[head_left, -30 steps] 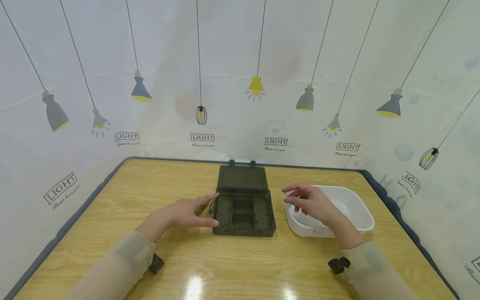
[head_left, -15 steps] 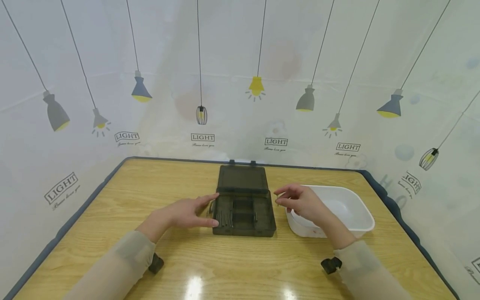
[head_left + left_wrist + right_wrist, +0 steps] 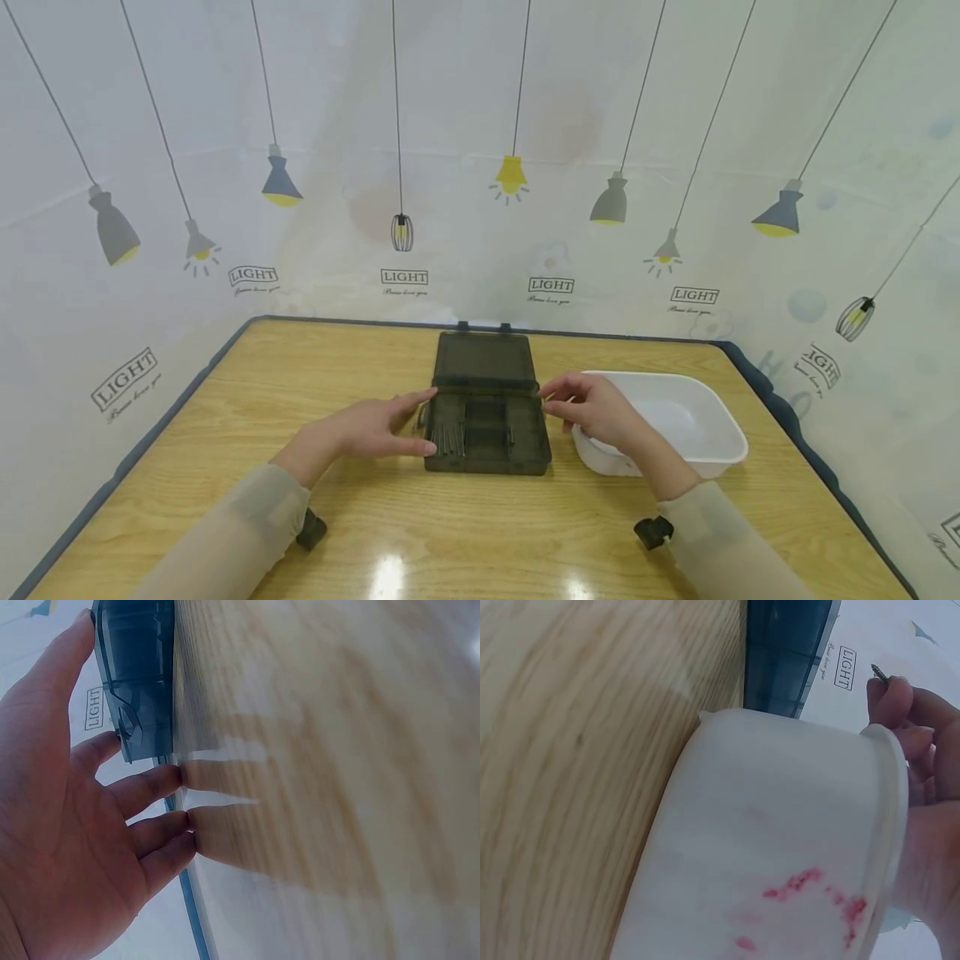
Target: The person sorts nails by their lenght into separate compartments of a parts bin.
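Note:
A dark translucent compartment box (image 3: 487, 429) lies with its lid (image 3: 486, 358) raised at the back. Several long thin metal pieces, probably screws (image 3: 450, 437), lie in its left compartment. One short dark piece (image 3: 512, 435) is on the right side. My left hand (image 3: 352, 429) touches the box's left side with thumb and forefinger, its fingers fairly straight; in the left wrist view the other fingertips (image 3: 184, 838) rest by the table. My right hand (image 3: 603, 408) is at the box's right edge, pinching a small screw (image 3: 879, 673) whose threaded end sticks out in the right wrist view.
A white plastic basin (image 3: 697, 417) stands right of the box, partly under my right forearm; red marks (image 3: 802, 881) show on its outer wall. The wooden table (image 3: 480, 525) meets a printed curtain (image 3: 480, 125) at the back and sides.
My right hand has moved left from over the basin to the box's right edge, with the screw between its fingers. The left hand, box and basin have stayed in place.

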Tool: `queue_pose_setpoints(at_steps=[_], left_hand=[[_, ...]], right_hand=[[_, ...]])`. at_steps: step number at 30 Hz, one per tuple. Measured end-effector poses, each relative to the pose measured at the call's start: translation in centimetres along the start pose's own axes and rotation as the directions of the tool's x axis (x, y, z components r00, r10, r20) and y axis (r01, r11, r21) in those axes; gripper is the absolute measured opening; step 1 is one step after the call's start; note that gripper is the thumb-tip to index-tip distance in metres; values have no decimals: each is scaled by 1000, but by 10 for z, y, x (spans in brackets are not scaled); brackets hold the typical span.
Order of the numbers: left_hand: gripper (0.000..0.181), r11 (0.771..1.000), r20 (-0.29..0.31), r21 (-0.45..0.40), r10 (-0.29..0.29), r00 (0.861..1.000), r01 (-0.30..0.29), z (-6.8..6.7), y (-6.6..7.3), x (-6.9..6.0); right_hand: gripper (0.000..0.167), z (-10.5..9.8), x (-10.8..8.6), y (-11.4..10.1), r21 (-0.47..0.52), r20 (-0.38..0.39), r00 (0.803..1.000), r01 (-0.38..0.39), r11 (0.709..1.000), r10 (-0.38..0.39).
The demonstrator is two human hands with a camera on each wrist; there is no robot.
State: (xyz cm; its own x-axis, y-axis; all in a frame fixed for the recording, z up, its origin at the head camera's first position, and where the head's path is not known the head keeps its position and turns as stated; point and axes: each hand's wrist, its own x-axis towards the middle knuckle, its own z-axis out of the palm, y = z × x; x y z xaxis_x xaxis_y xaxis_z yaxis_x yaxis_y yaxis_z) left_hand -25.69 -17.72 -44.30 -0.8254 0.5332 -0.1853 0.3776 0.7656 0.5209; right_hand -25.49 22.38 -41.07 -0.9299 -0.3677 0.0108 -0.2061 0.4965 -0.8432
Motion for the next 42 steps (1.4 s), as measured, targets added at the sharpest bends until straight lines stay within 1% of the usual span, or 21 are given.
queue_pose_setpoints(at_steps=[9, 15, 17, 23, 30, 33, 35, 39, 42], left_hand=[[104, 1000, -6, 17, -12, 1000, 13, 0, 0, 2], [105, 1000, -5, 14, -18, 1000, 18, -1, 0, 2], [105, 1000, -5, 12, -13, 1000, 13, -1, 0, 2], [105, 1000, 0, 11, -5, 1000, 5, -1, 0, 2], [105, 1000, 0, 18, -2, 1000, 2, -3, 2, 1], [105, 1000, 2, 17, -2, 1000, 2, -3, 3, 0], [105, 1000, 2, 18, -1, 1000, 1, -3, 3, -1], [105, 1000, 2, 17, -5, 1000, 5, -3, 3, -1], [104, 1000, 2, 16, -7, 1000, 7, -2, 3, -1]], right_hand=[[27, 1, 1, -2, -56, 16, 1000, 24, 998, -23], [30, -3, -2, -5, -57, 6, 1000, -5, 998, 5], [31, -7, -3, -5, -53, -3, 1000, -14, 999, 14], [26, -22, -7, 1, -55, -35, 999, -26, 998, 24], [32, -45, -8, 20, -60, -62, 996, -72, 996, 68], [32, -55, -7, 29, -66, -36, 995, -95, 993, 93], [33, -60, -5, 36, -81, 1, 993, -113, 990, 114], [35, -66, 1, 50, -138, 93, 979, -167, 976, 180], [39, -66, 5, 59, -153, 160, 965, -184, 971, 208]])
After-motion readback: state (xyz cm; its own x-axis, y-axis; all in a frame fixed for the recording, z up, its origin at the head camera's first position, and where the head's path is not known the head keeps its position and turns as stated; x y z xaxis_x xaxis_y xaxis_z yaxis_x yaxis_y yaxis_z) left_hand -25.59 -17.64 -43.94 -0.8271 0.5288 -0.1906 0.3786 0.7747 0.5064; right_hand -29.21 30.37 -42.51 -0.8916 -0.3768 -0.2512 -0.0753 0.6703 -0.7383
